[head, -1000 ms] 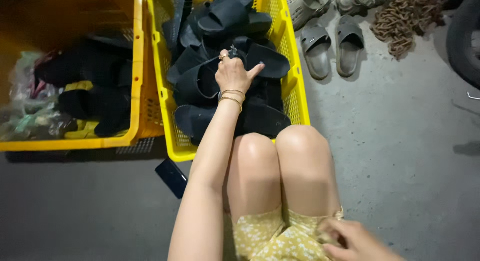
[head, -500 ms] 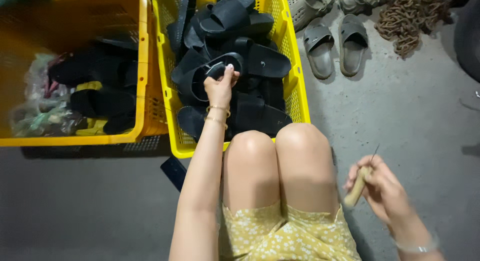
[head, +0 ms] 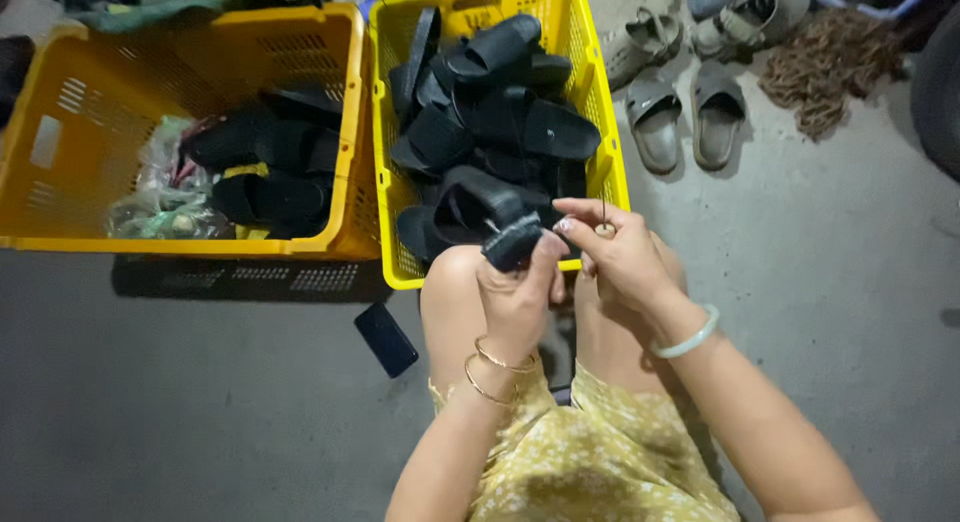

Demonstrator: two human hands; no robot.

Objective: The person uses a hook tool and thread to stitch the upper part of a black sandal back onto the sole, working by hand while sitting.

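2 yellow plastic crates fill the upper left of the frame: the left crate (head: 60, 122) and the right crate (head: 590, 102), piled with black slides. At center, the left hand (head: 515, 302) is closed around a black slide (head: 500, 227). The right hand (head: 620, 257) pinches a thin tool (head: 603, 225) beside it.

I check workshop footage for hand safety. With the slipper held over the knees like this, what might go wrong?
The right hand pinches a thin pointed tool right beside the left hand gripping the black slipper; a slip might prick those fingers or the bare knees below. The dark phone lies on the floor by the leg and might get stepped on.
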